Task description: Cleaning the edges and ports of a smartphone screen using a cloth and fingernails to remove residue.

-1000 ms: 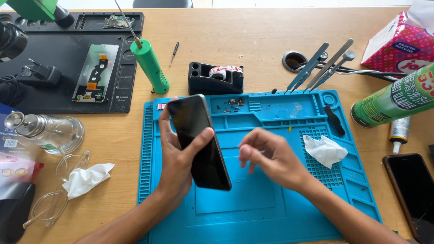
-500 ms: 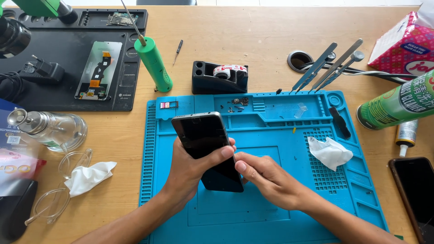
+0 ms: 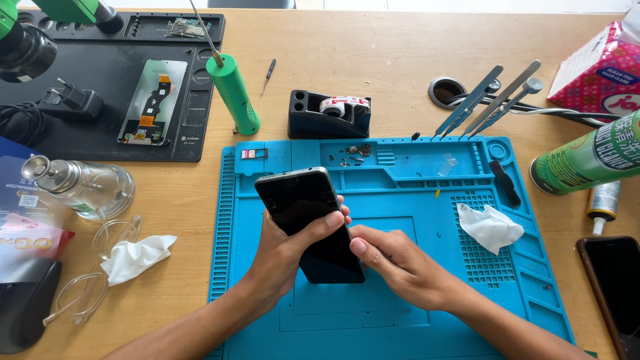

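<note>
Centrally, the left hand [image 3: 287, 257] gripped a black phone [image 3: 308, 223] from beneath, its thumb pressed across the dark screen and its fingertips curled over the right edge; the phone was held tilted above the blue work mat [image 3: 393, 307], its top end pointing far and slightly left; the right hand [image 3: 400, 267] met the phone's near right edge, thumb tip pressed against that edge and the other fingers curled together beneath, though what they touched could not be told. On the mat to the right lay a crumpled white tissue [image 3: 490, 227], and a small black tool [image 3: 505, 182] lay just beyond it; tiny loose parts [image 3: 357, 152] sat in the mat's far compartments. Past the mat's far edge stood a black tape dispenser [image 3: 328, 115] with a white roll; left of it a green cylindrical tool [image 3: 233, 93] stood leaning; metal tweezers [image 3: 493, 97] stood propped at the far right corner. Farther left, a black mat [image 3: 107, 127] carried an opened phone body [image 3: 155, 101]; a clear glass bottle [image 3: 80, 187] stood near it, with another crumpled tissue [image 3: 137, 257] closer in. At the right edge lay a green spray can [image 3: 590, 160], a small white tube [image 3: 603, 203] and a second dark phone [image 3: 613, 287].
</note>
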